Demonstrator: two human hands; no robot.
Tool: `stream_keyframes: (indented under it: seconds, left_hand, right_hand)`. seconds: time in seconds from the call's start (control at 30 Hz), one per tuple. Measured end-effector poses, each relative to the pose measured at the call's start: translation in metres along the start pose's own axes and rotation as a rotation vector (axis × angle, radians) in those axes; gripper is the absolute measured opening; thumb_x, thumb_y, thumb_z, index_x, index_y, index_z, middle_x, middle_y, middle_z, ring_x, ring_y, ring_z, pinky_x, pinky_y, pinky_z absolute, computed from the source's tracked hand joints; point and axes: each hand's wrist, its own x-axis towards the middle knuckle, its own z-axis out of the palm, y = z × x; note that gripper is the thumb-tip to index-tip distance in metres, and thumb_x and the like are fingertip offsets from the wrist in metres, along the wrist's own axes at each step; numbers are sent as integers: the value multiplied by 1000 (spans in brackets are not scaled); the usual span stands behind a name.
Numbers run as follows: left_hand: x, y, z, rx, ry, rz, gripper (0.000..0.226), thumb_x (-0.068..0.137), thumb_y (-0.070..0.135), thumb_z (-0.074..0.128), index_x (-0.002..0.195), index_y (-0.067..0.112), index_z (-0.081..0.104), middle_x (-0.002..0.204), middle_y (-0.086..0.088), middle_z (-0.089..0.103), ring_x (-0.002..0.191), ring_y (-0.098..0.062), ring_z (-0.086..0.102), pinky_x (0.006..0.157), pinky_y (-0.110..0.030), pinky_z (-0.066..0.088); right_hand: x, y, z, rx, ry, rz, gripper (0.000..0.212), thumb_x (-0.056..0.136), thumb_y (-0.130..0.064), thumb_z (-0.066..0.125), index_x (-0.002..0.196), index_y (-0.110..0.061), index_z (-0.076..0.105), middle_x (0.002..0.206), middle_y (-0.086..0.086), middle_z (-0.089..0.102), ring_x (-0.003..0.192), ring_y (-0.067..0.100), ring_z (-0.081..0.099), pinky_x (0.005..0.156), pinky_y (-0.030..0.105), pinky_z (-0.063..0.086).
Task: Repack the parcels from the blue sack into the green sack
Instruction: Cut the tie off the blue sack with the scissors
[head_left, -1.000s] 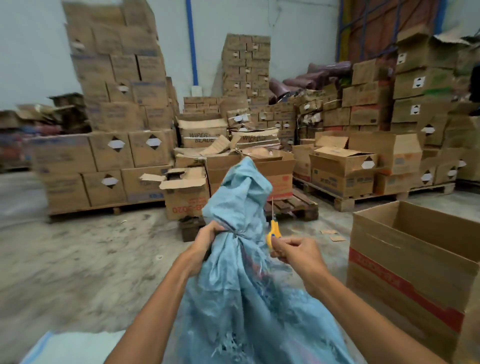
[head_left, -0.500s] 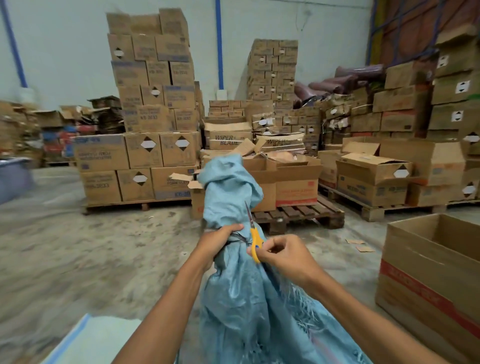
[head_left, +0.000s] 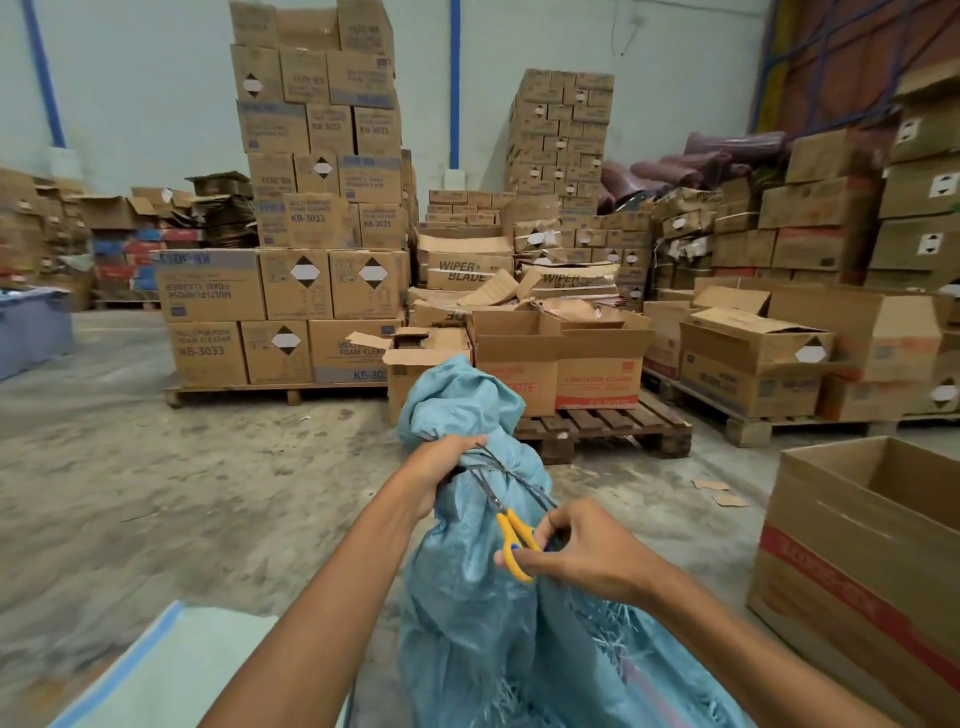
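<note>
A blue woven sack stands in front of me, its neck bunched and bound with a dark tie. My left hand grips the neck just below the gathered top. My right hand holds yellow-handled scissors, whose blades point up at the tie. A pale green sack lies flat on the floor at the lower left. The parcels are hidden inside the blue sack.
An open cardboard box stands close on my right. Wooden pallets stacked with cartons fill the space ahead and to the right. Bare concrete floor stretches to the left.
My right hand and the scissors have dropped lower and their blades now reach the tie. The view has panned left, and my left hand keeps its grip on the neck.
</note>
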Motion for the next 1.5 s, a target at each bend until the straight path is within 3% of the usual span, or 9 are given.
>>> stream_keyframes:
  seconds: [0.17,0.33,0.5,0.6,0.7,0.8,1.07,1.3,1.5]
  left_hand:
    - [4,-2,-2,-82,-8,-7,34,89,36,68,113,11,70,101,-8,75,88,-21,71,62,-28,54]
    - [11,-7,-2,-142,-28,1,35,90,36,67,117,14,69,109,-8,74,98,-23,70,72,-32,56]
    - [13,-8,0,-148,-22,9,37,88,41,68,116,17,69,108,-5,74,98,-22,71,74,-33,56]
    - [13,-9,-1,-160,-15,14,38,85,44,70,113,18,70,105,-3,76,95,-22,72,72,-33,57]
    - [15,-11,-1,-142,-8,29,46,78,50,74,113,19,71,105,-2,76,96,-22,73,86,-39,58]
    - [16,-11,2,-128,1,41,55,71,55,76,115,22,71,108,0,75,100,-22,72,94,-42,55]
    - [12,-13,8,-162,-29,3,37,89,41,67,114,14,70,106,-9,75,98,-28,71,86,-41,58]
    - [2,-12,11,-219,-61,-10,34,91,39,65,111,12,72,101,-10,76,95,-28,72,72,-35,57]
    - [2,-12,18,-175,-75,-25,39,90,43,65,116,15,70,102,-13,76,99,-31,71,86,-42,58]
  right_hand:
    - [-1,8,2,35,30,20,72,64,-70,78,67,0,59,58,4,49,55,15,40,58,31,29]
    - [0,12,3,50,8,48,58,64,-71,77,64,-16,59,59,3,44,56,16,37,60,33,28]
    - [2,11,1,42,-25,47,60,64,-72,77,64,-13,63,59,5,46,57,16,38,61,33,30]
    - [2,11,1,43,-27,40,72,65,-72,76,68,-1,63,60,6,48,58,17,39,61,33,31]
    - [0,11,2,21,32,25,75,66,-70,76,72,3,60,60,3,48,57,15,40,60,34,32]
    - [0,13,4,-58,141,1,62,67,-64,77,70,-4,61,57,-6,49,51,7,40,56,29,32]
    - [0,22,8,-285,334,-123,47,67,-59,76,71,-17,56,64,-9,49,57,5,42,54,22,32]
    - [-6,20,15,-90,317,-102,43,72,-46,82,78,-10,59,62,-11,43,52,4,37,51,18,30]
    - [-11,22,11,-167,362,-156,42,70,-48,82,78,-16,56,73,-11,48,63,3,43,58,19,34]
